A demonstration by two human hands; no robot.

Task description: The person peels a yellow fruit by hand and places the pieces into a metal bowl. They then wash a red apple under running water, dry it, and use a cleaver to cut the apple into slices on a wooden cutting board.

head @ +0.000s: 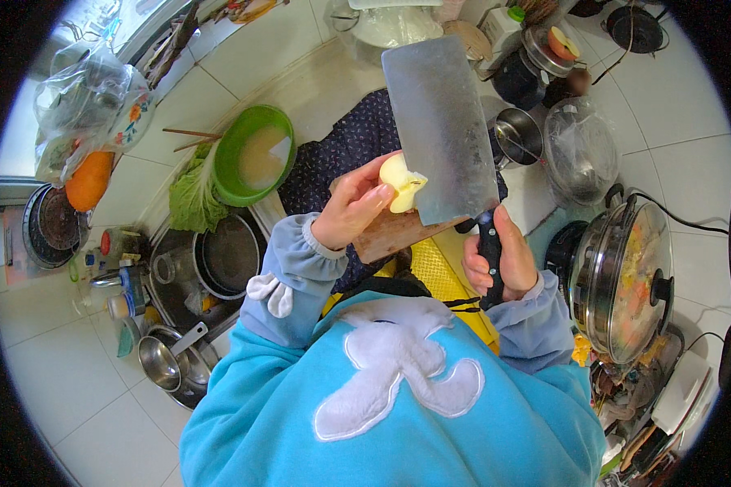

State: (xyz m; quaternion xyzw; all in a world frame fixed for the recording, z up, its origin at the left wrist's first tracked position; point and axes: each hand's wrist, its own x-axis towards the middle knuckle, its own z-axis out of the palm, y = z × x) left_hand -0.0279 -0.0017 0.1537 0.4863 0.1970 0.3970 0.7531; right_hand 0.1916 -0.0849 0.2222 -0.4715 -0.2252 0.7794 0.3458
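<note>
Between the thumb and fingers of my left hand (356, 201) is a piece of apple (399, 182), its pale flesh facing up and a notch at its core. My right hand (505, 255) grips the black handle of a Chinese cleaver (441, 128). The broad grey blade points away from me, and its left edge is right beside the notch; whether it touches the flesh I cannot tell. Below both hands lies a wooden cutting board (384, 237), partly hidden by the blade and the apple. A dark patterned cloth (365, 128) extends behind the board.
A green bowl (219, 158) of cloudy liquid stands left, beside a leafy vegetable (195, 195) and a sink (170, 292) holding a pot (225, 255). To the right is a glass-lidded electric pan (633, 280). Another apple piece (562, 44) rests on a pot lid at the back right.
</note>
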